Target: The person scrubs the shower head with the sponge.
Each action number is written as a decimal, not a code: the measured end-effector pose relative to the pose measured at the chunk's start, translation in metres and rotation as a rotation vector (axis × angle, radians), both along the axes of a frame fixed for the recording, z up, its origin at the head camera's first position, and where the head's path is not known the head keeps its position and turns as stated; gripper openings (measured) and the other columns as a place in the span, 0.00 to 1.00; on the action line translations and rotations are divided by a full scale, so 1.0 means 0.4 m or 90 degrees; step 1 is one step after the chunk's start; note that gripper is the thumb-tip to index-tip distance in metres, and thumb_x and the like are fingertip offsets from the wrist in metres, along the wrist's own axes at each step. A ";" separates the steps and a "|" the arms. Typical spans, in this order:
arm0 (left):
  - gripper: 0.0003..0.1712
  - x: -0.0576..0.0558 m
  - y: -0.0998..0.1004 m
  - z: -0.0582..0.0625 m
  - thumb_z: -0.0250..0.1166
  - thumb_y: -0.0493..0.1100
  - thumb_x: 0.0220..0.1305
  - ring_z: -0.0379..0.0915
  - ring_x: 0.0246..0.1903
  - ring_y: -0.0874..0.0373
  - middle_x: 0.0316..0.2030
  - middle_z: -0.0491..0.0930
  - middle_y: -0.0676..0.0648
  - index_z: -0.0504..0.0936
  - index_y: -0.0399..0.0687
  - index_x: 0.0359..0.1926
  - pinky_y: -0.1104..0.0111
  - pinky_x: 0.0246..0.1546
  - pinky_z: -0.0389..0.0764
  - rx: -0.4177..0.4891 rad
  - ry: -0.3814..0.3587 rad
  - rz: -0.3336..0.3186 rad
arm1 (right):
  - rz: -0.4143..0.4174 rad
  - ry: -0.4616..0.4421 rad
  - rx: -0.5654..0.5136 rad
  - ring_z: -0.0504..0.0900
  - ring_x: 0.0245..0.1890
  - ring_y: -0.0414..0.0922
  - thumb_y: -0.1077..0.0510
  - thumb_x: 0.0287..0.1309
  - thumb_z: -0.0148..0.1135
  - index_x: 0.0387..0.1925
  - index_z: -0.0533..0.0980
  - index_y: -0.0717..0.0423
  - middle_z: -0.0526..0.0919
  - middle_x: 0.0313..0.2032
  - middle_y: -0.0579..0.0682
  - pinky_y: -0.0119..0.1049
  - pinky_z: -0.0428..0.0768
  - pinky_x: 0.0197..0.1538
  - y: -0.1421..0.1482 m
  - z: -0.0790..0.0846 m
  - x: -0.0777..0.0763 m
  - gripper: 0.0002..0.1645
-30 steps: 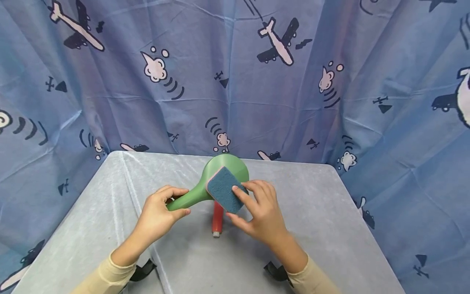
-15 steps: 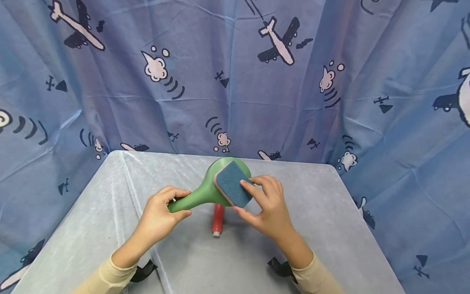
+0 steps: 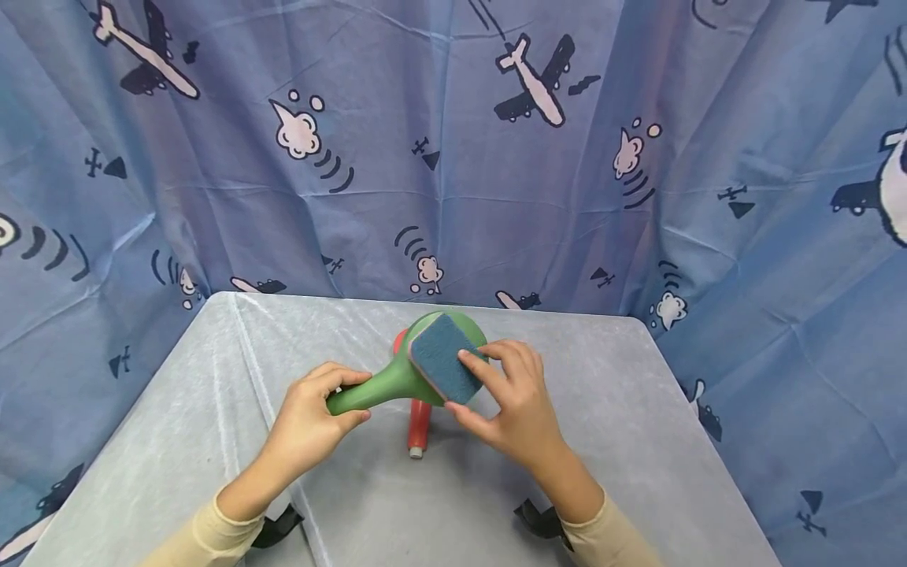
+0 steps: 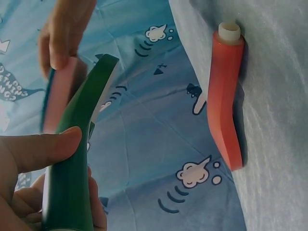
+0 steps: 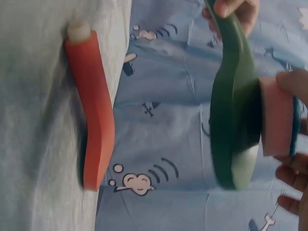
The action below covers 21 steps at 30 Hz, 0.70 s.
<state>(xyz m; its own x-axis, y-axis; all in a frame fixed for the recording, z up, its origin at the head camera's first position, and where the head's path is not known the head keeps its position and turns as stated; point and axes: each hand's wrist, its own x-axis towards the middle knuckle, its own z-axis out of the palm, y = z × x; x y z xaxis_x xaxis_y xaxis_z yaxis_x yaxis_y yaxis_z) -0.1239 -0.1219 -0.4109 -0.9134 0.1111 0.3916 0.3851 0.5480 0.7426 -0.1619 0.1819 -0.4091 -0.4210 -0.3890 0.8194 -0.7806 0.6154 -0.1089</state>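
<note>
Sponge (image 3: 442, 358) (blue-topped) lies between right fingers (image 3: 487, 373) and green tool (image 3: 388, 382).

A red, bent, handle-shaped object (image 4: 225, 98) with a whitish round tip (image 4: 229, 32) is lying on a pale-grey cloth-covered surface (image 3: 609, 425); behind, a blue fabric curtain (image 3: 368, 110) printed with cartoon aeroplanes is hanging in folds.

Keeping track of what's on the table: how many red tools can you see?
1: the red tool lying on the table. In the head view the green tool hides part of it, but both wrist views show only one.
</note>
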 end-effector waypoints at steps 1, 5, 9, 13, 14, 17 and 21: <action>0.29 0.001 0.000 -0.001 0.83 0.31 0.42 0.79 0.40 0.61 0.42 0.85 0.56 0.88 0.47 0.49 0.71 0.40 0.81 -0.003 0.004 0.001 | 0.009 0.010 0.016 0.75 0.52 0.59 0.37 0.56 0.71 0.58 0.82 0.52 0.80 0.48 0.58 0.59 0.70 0.56 -0.005 -0.001 0.004 0.34; 0.29 0.004 0.001 -0.002 0.83 0.30 0.41 0.79 0.40 0.61 0.42 0.85 0.55 0.89 0.47 0.49 0.71 0.40 0.81 -0.011 0.021 -0.002 | -0.035 0.001 -0.011 0.76 0.52 0.59 0.36 0.56 0.70 0.58 0.82 0.52 0.81 0.48 0.58 0.59 0.69 0.56 0.000 -0.001 0.001 0.34; 0.29 0.010 0.005 0.001 0.83 0.30 0.42 0.79 0.41 0.62 0.42 0.85 0.57 0.89 0.47 0.49 0.71 0.42 0.81 -0.020 0.026 -0.006 | -0.082 -0.028 -0.077 0.76 0.51 0.59 0.37 0.56 0.70 0.57 0.83 0.54 0.81 0.47 0.58 0.58 0.68 0.55 0.014 0.001 -0.006 0.34; 0.28 0.017 0.008 0.002 0.83 0.31 0.42 0.79 0.42 0.63 0.42 0.84 0.58 0.89 0.48 0.49 0.69 0.42 0.81 -0.033 0.027 -0.008 | -0.036 0.005 -0.028 0.76 0.51 0.60 0.37 0.56 0.71 0.57 0.83 0.54 0.80 0.47 0.59 0.59 0.69 0.56 -0.005 -0.004 0.009 0.34; 0.28 0.018 0.009 0.002 0.83 0.31 0.43 0.79 0.42 0.63 0.42 0.84 0.59 0.89 0.48 0.49 0.69 0.41 0.81 -0.038 0.029 -0.007 | -0.026 0.017 -0.011 0.76 0.51 0.60 0.37 0.56 0.71 0.57 0.82 0.54 0.80 0.47 0.59 0.60 0.70 0.55 -0.010 -0.005 0.012 0.34; 0.29 0.018 0.012 0.000 0.83 0.31 0.43 0.79 0.42 0.63 0.42 0.84 0.59 0.89 0.49 0.49 0.68 0.41 0.80 -0.049 0.036 -0.003 | -0.040 0.027 0.003 0.76 0.51 0.60 0.37 0.56 0.70 0.58 0.82 0.53 0.80 0.48 0.59 0.60 0.70 0.55 -0.013 -0.004 0.011 0.35; 0.29 0.017 0.015 -0.004 0.83 0.31 0.42 0.79 0.42 0.63 0.41 0.84 0.60 0.89 0.49 0.49 0.67 0.42 0.80 -0.059 0.054 -0.001 | -0.107 -0.011 -0.066 0.76 0.51 0.60 0.36 0.57 0.69 0.57 0.82 0.55 0.80 0.47 0.60 0.60 0.68 0.55 0.010 0.002 -0.004 0.35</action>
<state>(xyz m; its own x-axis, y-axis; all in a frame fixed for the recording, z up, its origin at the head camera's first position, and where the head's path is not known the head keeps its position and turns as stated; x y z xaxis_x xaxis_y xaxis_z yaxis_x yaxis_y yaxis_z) -0.1170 -0.1159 -0.4127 -0.8775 0.1510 0.4551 0.4446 0.6119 0.6542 -0.1636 0.1858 -0.4085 -0.4875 -0.2266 0.8432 -0.6656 0.7214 -0.1910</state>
